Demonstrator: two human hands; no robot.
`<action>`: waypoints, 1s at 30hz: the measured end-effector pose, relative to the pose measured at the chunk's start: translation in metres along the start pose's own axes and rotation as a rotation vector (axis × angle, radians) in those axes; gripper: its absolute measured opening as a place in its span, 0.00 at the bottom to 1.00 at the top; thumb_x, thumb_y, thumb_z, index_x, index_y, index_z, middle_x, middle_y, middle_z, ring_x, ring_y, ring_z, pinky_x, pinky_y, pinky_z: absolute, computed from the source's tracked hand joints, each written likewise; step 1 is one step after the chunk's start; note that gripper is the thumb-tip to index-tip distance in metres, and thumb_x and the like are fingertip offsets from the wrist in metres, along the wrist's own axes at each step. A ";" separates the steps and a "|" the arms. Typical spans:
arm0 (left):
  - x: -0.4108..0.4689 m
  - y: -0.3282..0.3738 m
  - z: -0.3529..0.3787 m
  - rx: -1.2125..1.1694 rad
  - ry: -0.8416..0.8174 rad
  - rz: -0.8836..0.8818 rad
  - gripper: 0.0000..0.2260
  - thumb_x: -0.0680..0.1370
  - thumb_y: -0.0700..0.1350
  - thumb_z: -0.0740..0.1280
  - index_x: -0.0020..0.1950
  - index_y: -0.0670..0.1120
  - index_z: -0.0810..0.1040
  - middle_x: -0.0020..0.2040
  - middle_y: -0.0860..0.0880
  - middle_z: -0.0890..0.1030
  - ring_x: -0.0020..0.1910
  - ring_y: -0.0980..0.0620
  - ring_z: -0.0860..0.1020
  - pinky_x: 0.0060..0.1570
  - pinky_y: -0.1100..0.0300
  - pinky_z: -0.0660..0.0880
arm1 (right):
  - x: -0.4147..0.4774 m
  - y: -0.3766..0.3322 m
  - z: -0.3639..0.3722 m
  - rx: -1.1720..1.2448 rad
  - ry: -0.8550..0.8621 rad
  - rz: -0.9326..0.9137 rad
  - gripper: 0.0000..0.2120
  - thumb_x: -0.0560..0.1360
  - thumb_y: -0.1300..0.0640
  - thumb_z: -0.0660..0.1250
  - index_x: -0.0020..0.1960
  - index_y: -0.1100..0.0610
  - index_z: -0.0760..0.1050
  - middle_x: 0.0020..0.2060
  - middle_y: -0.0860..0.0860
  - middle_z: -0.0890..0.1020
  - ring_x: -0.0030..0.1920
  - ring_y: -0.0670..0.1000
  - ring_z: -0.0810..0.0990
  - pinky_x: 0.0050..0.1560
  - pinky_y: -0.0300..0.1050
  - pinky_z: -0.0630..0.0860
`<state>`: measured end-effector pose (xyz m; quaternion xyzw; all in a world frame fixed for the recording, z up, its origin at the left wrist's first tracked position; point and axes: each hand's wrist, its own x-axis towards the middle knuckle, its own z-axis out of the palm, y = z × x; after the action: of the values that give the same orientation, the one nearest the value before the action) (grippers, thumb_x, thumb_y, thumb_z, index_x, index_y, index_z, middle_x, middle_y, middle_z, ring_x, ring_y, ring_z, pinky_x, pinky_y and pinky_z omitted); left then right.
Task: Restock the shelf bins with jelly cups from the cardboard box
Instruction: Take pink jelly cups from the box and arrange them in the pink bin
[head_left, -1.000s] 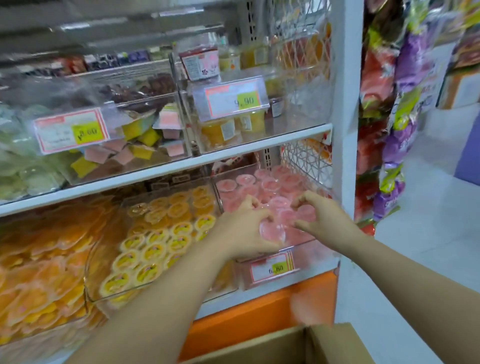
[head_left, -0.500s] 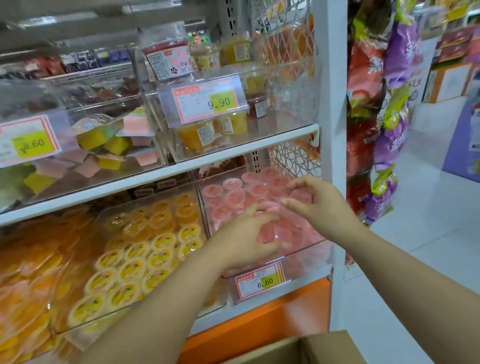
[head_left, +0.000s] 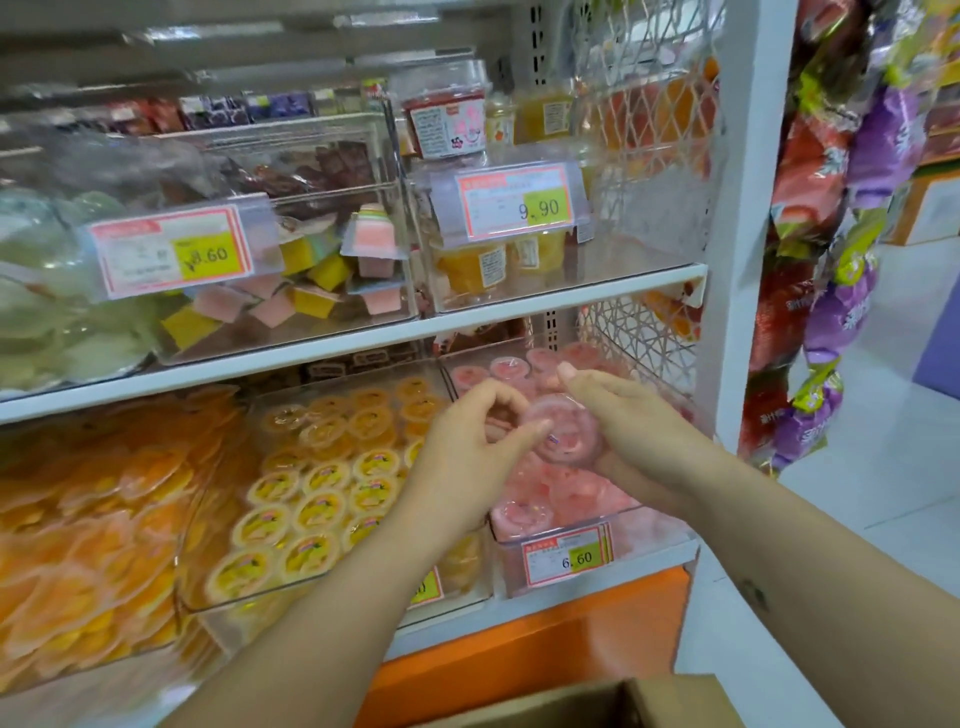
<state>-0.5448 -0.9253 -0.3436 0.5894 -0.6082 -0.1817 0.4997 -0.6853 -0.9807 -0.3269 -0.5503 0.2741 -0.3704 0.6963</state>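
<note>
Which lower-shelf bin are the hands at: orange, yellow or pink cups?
The pink-cup bin, rightmost, with the 6.60 price tag; the right hand holds a pink jelly cup over it.

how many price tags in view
4: 8.60 tag upper left, 9.90 tag upper right, 6.60 tag lower right, fourth tag half behind the left arm. More may be hidden.

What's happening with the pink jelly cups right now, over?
Right hand holds one pink jelly cup over its bin. Left hand curled beside it, thumb at its rim. Nothing blocking the bin.
</note>
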 end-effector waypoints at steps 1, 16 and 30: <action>-0.001 -0.003 -0.004 -0.003 0.001 -0.007 0.09 0.73 0.43 0.72 0.39 0.52 0.74 0.37 0.52 0.79 0.37 0.51 0.79 0.39 0.61 0.73 | -0.001 0.000 0.003 -0.004 0.001 -0.001 0.15 0.80 0.52 0.57 0.53 0.62 0.74 0.41 0.58 0.83 0.39 0.51 0.83 0.36 0.45 0.80; 0.019 -0.025 -0.043 0.308 -0.213 0.026 0.04 0.76 0.46 0.69 0.42 0.49 0.76 0.31 0.55 0.75 0.29 0.62 0.72 0.31 0.68 0.67 | 0.016 0.010 0.015 -1.205 0.120 -0.324 0.14 0.73 0.53 0.69 0.58 0.47 0.77 0.44 0.42 0.79 0.37 0.37 0.75 0.39 0.27 0.68; 0.024 -0.054 -0.041 0.061 0.020 -0.002 0.12 0.74 0.38 0.70 0.51 0.55 0.76 0.42 0.60 0.77 0.34 0.63 0.75 0.36 0.73 0.69 | 0.044 0.015 0.021 -0.766 0.122 -0.082 0.05 0.73 0.68 0.68 0.42 0.59 0.76 0.29 0.53 0.80 0.30 0.49 0.79 0.36 0.40 0.78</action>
<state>-0.4776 -0.9445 -0.3603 0.6068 -0.6079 -0.1574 0.4873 -0.6397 -1.0029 -0.3354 -0.7578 0.4114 -0.3007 0.4075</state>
